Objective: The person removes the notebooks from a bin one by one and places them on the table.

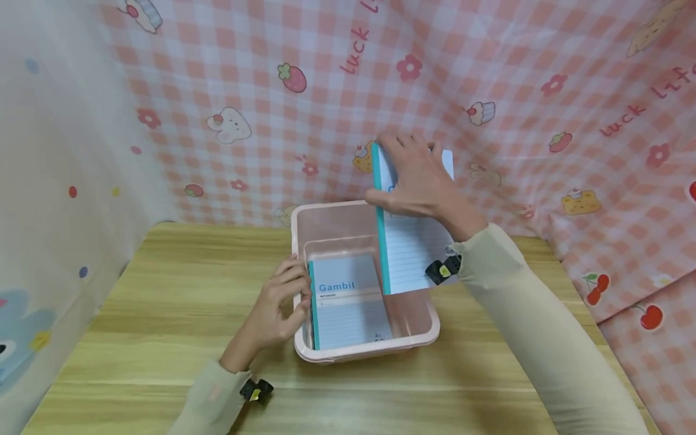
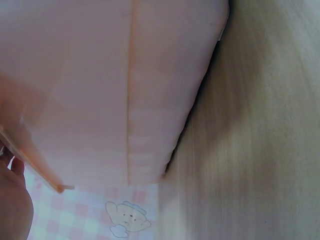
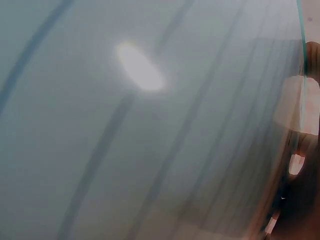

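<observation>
On the table [image 1: 190, 314], a pink bin [image 1: 337, 226] is set, open at the top. Inside it, toward the left wall, a lower notebook [image 1: 350, 308] is laid flat with its cover turned up; "Gambit" is printed on it in blue, and its left edge is bound in teal. To its right, part of the bin's floor is left uncovered. Whether anything is stacked beneath it cannot be told. Over the back right part of the bin, a raised notebook [image 1: 410, 248] is held at a slant, its teal spine turned left, and that corner of the rim is hidden behind it. It is grasped by the right hand [image 1: 415, 178], whose fingers are bent over the top edge while the thumb is set at the spine. Lined cover fills most of the right wrist view. By the left hand [image 1: 280, 308], the bin's left rim is gripped, next to the lower notebook's spine. Behind the table, a checked cloth [image 1: 272, 151] is hung, printed with strawberries, flowers and bears.
</observation>
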A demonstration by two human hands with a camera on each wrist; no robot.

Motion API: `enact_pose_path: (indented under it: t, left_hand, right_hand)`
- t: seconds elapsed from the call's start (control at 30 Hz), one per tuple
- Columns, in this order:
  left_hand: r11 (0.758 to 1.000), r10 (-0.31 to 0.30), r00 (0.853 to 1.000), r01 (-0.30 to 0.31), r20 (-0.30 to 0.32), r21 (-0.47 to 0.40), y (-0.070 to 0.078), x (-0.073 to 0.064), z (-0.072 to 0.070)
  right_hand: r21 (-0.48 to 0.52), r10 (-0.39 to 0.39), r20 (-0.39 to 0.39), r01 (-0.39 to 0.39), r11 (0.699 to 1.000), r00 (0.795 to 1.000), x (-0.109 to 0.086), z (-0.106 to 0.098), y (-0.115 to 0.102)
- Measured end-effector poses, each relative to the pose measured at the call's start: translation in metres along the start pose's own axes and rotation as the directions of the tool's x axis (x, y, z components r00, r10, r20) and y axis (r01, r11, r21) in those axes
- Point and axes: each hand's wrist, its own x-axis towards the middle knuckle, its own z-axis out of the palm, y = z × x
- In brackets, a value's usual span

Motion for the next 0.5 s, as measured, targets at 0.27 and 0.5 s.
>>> enact_pose_path:
  t: [0.27,0.5]
  left_hand:
    - [1.000,0.004,1.000,-0.004,0.001,-0.021,-0.001,0.003,0.002]
    - [0.999,0.021,1.000,-0.022,-0.009,-0.030,-0.001,0.003,0.002]
  right_hand:
    - [-0.022,0.089,0.026,-0.088,0.996,0.996,-0.011,0.005,0.043]
    - [-0.013,0.162,0.081,-0.161,0.987,0.983,-0.025,0.014,0.076]
